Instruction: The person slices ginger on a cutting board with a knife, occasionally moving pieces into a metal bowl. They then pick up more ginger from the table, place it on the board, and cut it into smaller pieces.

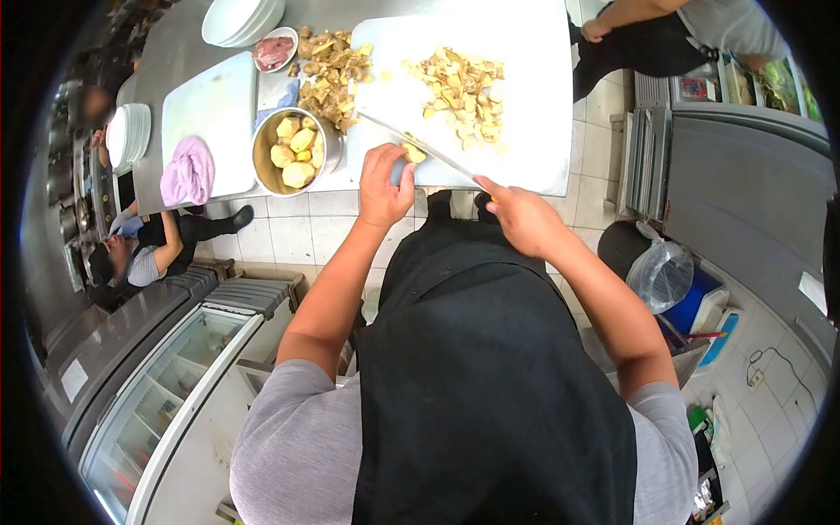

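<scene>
1. Your left hand (pixel 385 185) is curled down on a small pale-yellow peeled chunk (pixel 413 155). The chunk lies at the near edge of the large white plastic cutting board (pixel 534 131).
2. Your right hand (pixel 523 219) is clamped round the handle of a long thin steel knife (pixel 446 163). The blade slants across the board right over that chunk, just beside your left fingertips.
3. The main risk is a cut finger. The chunk is small and rounded (likely slick too), so it could roll under pressure and bring the edge onto your fingertips.
4. The chunk sits close to where the board meets the rim of the grey metal surface (pixel 171 52). A slip could flick it over the edge onto the tiled floor.
5. The round steel bowl of peeled yellow pieces (pixel 293 150) stands just beside the board near your left wrist, also close to the rim. A careless forearm could nudge it off.
6. The heap of brown peelings (pixel 332 74) lies near the pile of cut yellow slices (pixel 459 83). A wide sweep of the blade could mix them.
</scene>
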`<state>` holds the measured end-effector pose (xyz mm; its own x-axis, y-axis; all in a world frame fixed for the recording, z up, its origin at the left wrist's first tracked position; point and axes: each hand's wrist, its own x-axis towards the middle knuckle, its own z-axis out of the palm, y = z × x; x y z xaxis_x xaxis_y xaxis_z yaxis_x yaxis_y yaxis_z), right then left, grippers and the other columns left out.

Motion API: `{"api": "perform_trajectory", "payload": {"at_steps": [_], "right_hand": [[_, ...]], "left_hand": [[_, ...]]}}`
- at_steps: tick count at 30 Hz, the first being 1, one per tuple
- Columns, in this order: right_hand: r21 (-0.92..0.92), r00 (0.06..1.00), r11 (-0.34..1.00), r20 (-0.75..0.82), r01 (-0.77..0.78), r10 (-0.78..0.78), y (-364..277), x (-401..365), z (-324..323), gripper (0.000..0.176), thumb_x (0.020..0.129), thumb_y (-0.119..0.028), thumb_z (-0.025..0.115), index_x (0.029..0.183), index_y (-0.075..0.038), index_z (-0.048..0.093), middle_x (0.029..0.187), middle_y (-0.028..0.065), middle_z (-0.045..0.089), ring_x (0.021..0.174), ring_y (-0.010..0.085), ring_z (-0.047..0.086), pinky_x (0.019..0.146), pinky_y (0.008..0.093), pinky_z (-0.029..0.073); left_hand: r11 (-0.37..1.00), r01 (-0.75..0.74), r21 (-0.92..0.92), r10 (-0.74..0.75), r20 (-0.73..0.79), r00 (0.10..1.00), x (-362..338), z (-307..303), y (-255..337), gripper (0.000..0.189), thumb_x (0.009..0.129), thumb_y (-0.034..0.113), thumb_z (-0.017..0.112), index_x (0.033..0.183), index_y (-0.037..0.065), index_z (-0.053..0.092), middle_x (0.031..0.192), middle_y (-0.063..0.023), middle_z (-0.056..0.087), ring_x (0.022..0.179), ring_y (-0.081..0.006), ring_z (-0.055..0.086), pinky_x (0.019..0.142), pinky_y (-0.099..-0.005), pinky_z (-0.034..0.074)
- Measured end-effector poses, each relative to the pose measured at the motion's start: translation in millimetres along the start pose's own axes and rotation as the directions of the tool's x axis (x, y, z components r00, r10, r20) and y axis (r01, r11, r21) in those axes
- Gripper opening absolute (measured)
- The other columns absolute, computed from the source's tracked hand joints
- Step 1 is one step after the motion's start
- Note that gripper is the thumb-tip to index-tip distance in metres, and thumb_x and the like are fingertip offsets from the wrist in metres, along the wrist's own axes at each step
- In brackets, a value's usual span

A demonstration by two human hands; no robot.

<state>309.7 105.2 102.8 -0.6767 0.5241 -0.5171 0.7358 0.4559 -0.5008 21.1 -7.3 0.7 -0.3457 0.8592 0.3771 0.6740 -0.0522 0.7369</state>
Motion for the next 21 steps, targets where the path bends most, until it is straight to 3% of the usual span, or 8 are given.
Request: {"api": "perform_trajectory", "payload": {"at_steps": [2,6,8,9,11,14,21], "right_hand": [[0.284,0.982,0.942,-0.105,0.179,-0.154,13.9,25.0,20.5,0.055,0.119,-0.027,0.062,0.174,-0.02,0.055,0.126,0.026,0.079,0.116,0.0466,0.077,0.099,0.056,0.06],[0.411,0.964,0.88,-0.212,0.239,-0.163,26.4,18.5,30.6,0.056,0.118,-0.027,0.064,0.173,-0.02,0.056,0.122,0.0248,0.079,0.113,0.0479,0.077,0.101,0.0555,0.059],[0.17,0.993,0.984,-0.115,0.052,-0.032,10.7,-10.6,4.0,0.058,0.117,-0.027,0.065,0.174,-0.024,0.055,0.114,0.022,0.076,0.103,0.0473,0.076,0.095,0.056,0.06],[0.171,0.993,0.984,-0.11,0.053,-0.034,5.2,-23.8,-5.1,0.058,0.117,-0.027,0.065,0.174,-0.024,0.055,0.114,0.022,0.076,0.103,0.0473,0.076,0.095,0.056,0.06],[-0.023,0.998,1.0,-0.067,-0.019,0.018,-2.2,-49.1,-18.7,0.061,0.116,-0.029,0.068,0.176,-0.03,0.053,0.105,0.0198,0.07,0.091,0.0453,0.075,0.086,0.0561,0.061],[-0.112,0.999,0.993,-0.031,-0.029,0.025,-0.9,-73.5,-26.2,0.065,0.115,-0.03,0.07,0.176,-0.035,0.052,0.101,0.0181,0.066,0.085,0.043,0.075,0.078,0.0557,0.061],[-0.111,0.996,0.993,-0.089,-0.038,0.028,9.5,-88.5,-13.4,0.065,0.113,-0.028,0.072,0.175,-0.037,0.053,0.1,0.0176,0.067,0.081,0.0434,0.074,0.075,0.0557,0.062]], "left_hand": [[1.0,-0.019,0.003,0.019,-0.023,1.0,1.8,-1.5,4.6,0.033,0.091,0.0,0.083,0.123,-0.002,0.073,0.121,-0.0226,0.075,0.112,-0.0417,0.072,0.102,-0.0468,0.059],[0.999,-0.037,0.009,0.037,-0.052,0.998,-1.4,1.6,3.8,0.032,0.089,0.001,0.086,0.118,-0.001,0.072,0.12,-0.0219,0.074,0.111,-0.0409,0.071,0.101,-0.0466,0.058],[0.999,-0.027,0.018,0.028,-0.048,0.998,-1.1,3.6,3.8,0.033,0.088,0.001,0.086,0.118,-0.001,0.072,0.12,-0.0222,0.074,0.111,-0.0413,0.071,0.101,-0.0468,0.058],[0.999,-0.022,0.026,0.023,-0.044,0.999,-1.0,4.1,3.3,0.034,0.087,0.002,0.087,0.118,-0.001,0.071,0.121,-0.0224,0.074,0.11,-0.0417,0.071,0.1,-0.0471,0.058],[0.999,-0.003,0.035,0.005,-0.074,0.997,-4.3,9.3,-0.7,0.033,0.087,0.003,0.087,0.116,-0.001,0.072,0.119,-0.0218,0.074,0.11,-0.0427,0.07,0.099,-0.0486,0.058],[0.999,0.02,0.043,-0.014,-0.129,0.991,-12.4,18.5,-8.9,0.032,0.087,0.003,0.087,0.115,-0.001,0.072,0.118,-0.0214,0.074,0.109,-0.0438,0.069,0.097,-0.0502,0.057],[0.999,0.03,0.026,-0.025,-0.176,0.984,-7.2,22.5,-1.4,0.032,0.087,0.001,0.086,0.117,-0.001,0.073,0.119,-0.0215,0.075,0.11,-0.0438,0.071,0.098,-0.0494,0.059]]}}
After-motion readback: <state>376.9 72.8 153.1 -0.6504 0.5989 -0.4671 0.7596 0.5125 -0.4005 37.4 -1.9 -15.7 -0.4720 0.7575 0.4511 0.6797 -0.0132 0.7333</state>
